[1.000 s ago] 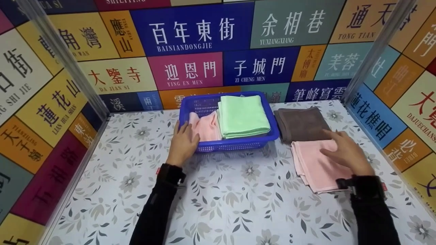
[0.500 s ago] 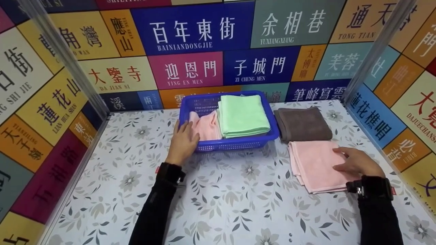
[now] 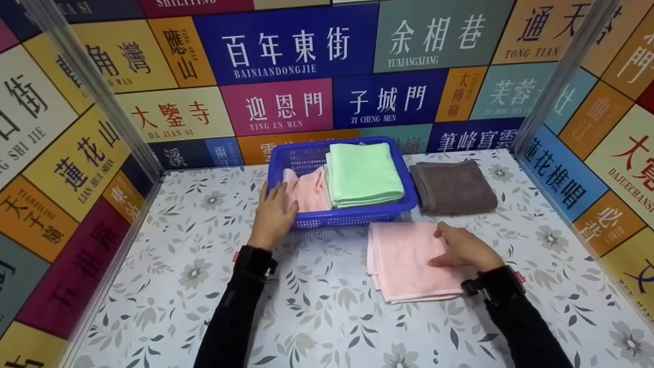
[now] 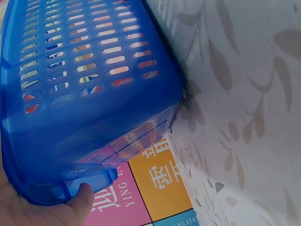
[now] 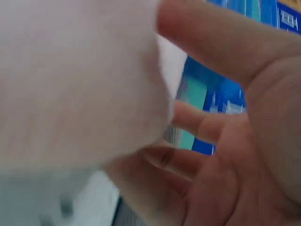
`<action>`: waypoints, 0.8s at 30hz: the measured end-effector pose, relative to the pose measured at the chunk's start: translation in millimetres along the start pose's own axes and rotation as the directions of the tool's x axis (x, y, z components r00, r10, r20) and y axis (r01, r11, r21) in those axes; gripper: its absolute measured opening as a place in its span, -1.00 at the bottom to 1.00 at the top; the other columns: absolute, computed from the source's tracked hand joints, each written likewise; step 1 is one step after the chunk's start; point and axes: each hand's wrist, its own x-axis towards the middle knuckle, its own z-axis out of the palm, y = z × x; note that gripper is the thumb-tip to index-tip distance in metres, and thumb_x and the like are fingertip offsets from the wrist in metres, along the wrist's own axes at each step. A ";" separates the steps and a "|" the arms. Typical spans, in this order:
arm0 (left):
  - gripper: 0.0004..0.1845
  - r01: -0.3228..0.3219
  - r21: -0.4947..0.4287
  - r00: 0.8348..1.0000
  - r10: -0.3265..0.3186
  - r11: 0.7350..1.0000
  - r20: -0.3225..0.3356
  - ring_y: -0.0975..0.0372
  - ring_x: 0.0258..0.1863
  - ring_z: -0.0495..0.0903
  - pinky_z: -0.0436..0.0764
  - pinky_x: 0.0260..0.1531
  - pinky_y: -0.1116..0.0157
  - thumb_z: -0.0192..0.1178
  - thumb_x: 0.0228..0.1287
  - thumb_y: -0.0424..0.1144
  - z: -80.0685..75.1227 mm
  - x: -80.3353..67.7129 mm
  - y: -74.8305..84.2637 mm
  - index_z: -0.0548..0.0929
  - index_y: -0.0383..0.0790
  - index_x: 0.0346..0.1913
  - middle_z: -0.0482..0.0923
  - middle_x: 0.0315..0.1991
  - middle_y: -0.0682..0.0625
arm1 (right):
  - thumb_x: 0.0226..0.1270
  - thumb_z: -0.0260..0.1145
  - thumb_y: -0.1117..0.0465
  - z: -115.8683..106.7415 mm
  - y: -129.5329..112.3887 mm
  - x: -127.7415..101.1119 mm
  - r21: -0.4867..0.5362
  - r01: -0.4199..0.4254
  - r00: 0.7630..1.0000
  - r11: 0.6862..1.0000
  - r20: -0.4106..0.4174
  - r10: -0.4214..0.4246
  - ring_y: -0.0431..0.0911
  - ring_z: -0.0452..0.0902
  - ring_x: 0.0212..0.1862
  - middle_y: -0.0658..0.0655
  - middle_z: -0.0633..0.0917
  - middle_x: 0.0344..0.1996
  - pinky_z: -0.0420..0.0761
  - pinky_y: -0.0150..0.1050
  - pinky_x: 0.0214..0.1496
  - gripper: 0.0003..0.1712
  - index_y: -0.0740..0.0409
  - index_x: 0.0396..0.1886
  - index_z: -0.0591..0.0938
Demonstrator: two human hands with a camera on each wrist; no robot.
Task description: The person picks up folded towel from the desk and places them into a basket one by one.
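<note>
A blue plastic basket (image 3: 347, 220) stands against the back wall, holding a folded green towel (image 3: 364, 174) and a pink cloth (image 3: 305, 189). My left hand (image 3: 273, 214) grips the basket's front left corner; in the left wrist view a fingertip (image 4: 84, 195) curls by the side handle, and the other fingers are mostly hidden. In front of the basket, a folded pink towel (image 3: 409, 260) is pinched at its right edge by my right hand (image 3: 465, 248). The right wrist view shows this towel (image 5: 75, 84) blurred between thumb and fingers.
A folded dark brown towel (image 3: 454, 186) lies just right of the basket. The table is covered by a white leaf-and-flower cloth (image 3: 317, 327). Printed panels (image 3: 286, 46) with lettering enclose it at the back and both sides.
My right hand has come down from beside the brown towel, taken hold of the folded pink towel and moved it left to the front of the basket. The left hand has stayed put.
</note>
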 end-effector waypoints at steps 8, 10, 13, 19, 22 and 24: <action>-0.34 0.025 0.009 1.000 -0.025 1.000 0.007 -0.21 0.61 0.06 0.14 0.57 -0.15 0.09 0.49 -0.02 0.8 1.1 -0.5 0.38 -0.31 0.51 0.40 0.47 -0.32 | 0.06 0.63 0.08 43.7 -59.1 18.2 0.049 0.043 0.999 0.998 -0.022 -0.042 0.23 0.60 0.14 0.33 0.65 0.16 0.60 0.17 0.21 -0.15 0.27 0.30 0.47; -0.36 0.022 0.042 1.000 -0.021 0.999 -0.017 -0.22 0.60 0.10 0.15 0.57 -0.15 0.10 0.48 -0.02 0.3 1.7 0.3 0.41 -0.28 0.50 0.40 0.47 -0.29 | 0.07 0.63 0.08 48.2 -66.0 18.1 0.053 0.051 0.998 0.997 -0.035 -0.049 0.24 0.59 0.18 0.30 0.64 0.19 0.59 0.18 0.24 -0.15 0.25 0.32 0.46; -0.39 0.033 0.141 0.997 -0.023 0.990 -0.068 -0.21 0.57 0.17 0.15 0.56 -0.14 0.09 0.48 -0.01 -2.6 0.7 6.2 0.45 -0.21 0.49 0.40 0.49 -0.23 | 0.08 0.63 0.09 50.5 -70.0 17.4 0.056 0.060 0.997 0.997 -0.058 -0.057 0.25 0.59 0.19 0.31 0.64 0.19 0.58 0.19 0.24 -0.17 0.24 0.30 0.47; -0.69 -0.124 0.154 0.951 0.162 0.980 -0.263 0.00 -0.07 0.59 0.58 -0.04 0.08 0.28 0.38 -0.11 -5.9 -9.2 35.5 0.68 -0.15 0.09 0.67 -0.07 -0.10 | 0.07 0.63 0.08 49.9 -68.6 15.9 0.067 0.064 0.996 0.996 -0.063 -0.060 0.22 0.61 0.12 0.32 0.67 0.10 0.61 0.17 0.18 -0.20 0.23 0.26 0.49; -0.84 -0.236 0.088 0.950 0.249 0.968 -0.188 0.14 -0.49 0.55 0.53 -0.46 0.20 0.34 0.34 -0.14 -3.3 -22.9 54.4 0.66 -0.15 -0.23 0.62 -0.47 0.01 | 0.07 0.63 0.08 48.9 -67.1 15.2 0.068 0.083 0.994 0.994 -0.074 -0.078 0.21 0.62 0.08 0.31 0.68 0.05 0.61 0.17 0.15 -0.23 0.25 0.24 0.52; -0.75 -0.221 0.069 0.974 0.224 0.973 -0.037 0.18 -0.59 0.53 0.52 -0.56 0.21 0.36 0.34 -0.05 0.6 -35.8 65.1 0.63 -0.15 -0.31 0.57 -0.57 0.04 | 0.08 0.62 0.07 47.8 -67.1 15.0 0.077 0.089 0.993 0.993 -0.086 -0.082 0.22 0.61 0.09 0.31 0.69 0.04 0.60 0.19 0.16 -0.24 0.26 0.23 0.54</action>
